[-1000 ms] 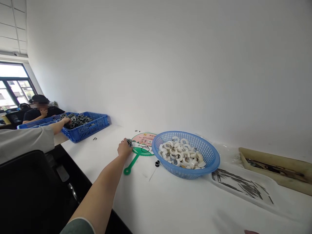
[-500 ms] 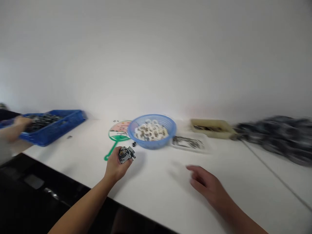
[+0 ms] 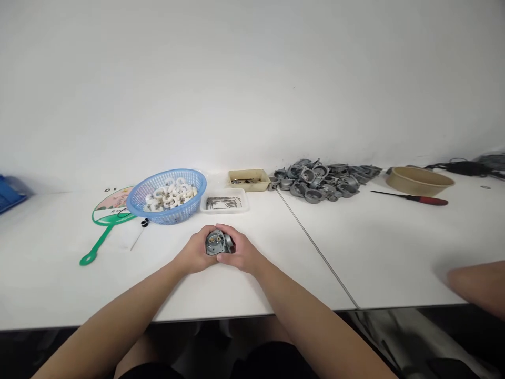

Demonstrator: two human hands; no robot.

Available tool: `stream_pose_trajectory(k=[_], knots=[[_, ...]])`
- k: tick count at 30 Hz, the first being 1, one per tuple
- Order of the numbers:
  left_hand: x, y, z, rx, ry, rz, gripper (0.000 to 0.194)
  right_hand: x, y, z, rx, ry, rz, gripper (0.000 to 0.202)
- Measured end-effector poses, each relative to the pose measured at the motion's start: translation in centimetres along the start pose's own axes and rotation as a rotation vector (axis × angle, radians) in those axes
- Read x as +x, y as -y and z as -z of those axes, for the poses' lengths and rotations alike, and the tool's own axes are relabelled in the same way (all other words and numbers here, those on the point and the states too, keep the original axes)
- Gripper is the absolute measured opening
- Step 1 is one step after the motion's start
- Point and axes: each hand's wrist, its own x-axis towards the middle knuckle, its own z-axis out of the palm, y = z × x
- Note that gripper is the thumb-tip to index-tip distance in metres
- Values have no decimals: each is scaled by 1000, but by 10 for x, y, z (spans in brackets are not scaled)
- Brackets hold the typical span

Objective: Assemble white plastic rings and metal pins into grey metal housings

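Note:
A grey metal carburetor body [image 3: 215, 243] with small brass parts sits between my two hands, over the white table near its front edge. My left hand [image 3: 196, 251] is wrapped round its left side. From the right, my right hand [image 3: 240, 251] closes on it too, fingers and thumb round a cylindrical end. Beyond my hands stands a blue plastic basket [image 3: 134, 202] of white ring-shaped parts [image 3: 170, 196]. Beside that basket is a clear tray [image 3: 224, 210] holding thin dark metal pins [image 3: 223, 202].
A green-handled fan [image 3: 100, 245] lies at left, near a small black part [image 3: 144, 223]. Behind are a beige tray [image 3: 248, 185] and a pile of grey metal bowls [image 3: 315, 181]. A screwdriver [image 3: 432, 201] lies before a tan basin [image 3: 420, 181]. Another person's arm [image 3: 479, 284] rests at right.
My view has swung right. My right hand, empty and apart before, has come to the carburetor body and now grips it together with my left.

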Motion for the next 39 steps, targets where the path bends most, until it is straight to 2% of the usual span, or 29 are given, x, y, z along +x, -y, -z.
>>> stream_pose_trajectory(k=[3, 9, 11, 14, 16, 19, 21, 22, 24, 26, 29, 30, 35, 39], knots=[[1, 10, -2, -5, -23, 9, 64, 2, -1, -1, -110, -41, -29, 73], [1, 24, -1, -137, -47, 73, 86, 4, 4, -3, -208, -139, -153, 74], [-2, 24, 3, -127, -31, 66, 86, 4, 5, -2, -234, -172, -209, 74], [-12, 20, 13, -12, -62, -35, 77, 5, 6, -1, -275, -183, -241, 75], [-17, 15, 24, 60, -175, -97, 67, 5, 8, 0, -285, -161, -223, 73], [-15, 9, 47, 69, -463, -118, 50, 4, 10, 0, -312, -118, -201, 72], [-7, 6, 68, 50, -649, -101, 43, 4, 11, 1, -325, -95, -207, 75], [0, 5, 79, 52, -715, -83, 42, 4, 11, 1, -328, -90, -213, 76], [16, 4, 103, 102, -765, -19, 43, 4, 10, 2, -331, -92, -217, 76], [34, 5, 125, 254, -677, 88, 44, 5, 10, 3, -334, -98, -208, 74], [63, 11, 149, 629, -309, 250, 43, 6, 9, 4, -322, -102, -204, 69], [73, 14, 154, 713, -219, 275, 42, 6, 8, 5, -317, -108, -210, 68], [109, 38, 157, 914, 35, 350, 49, 6, 6, 7, -299, -127, -229, 67], [117, 55, 150, 990, 197, 379, 63, 6, 4, 6, -303, -138, -225, 66]])
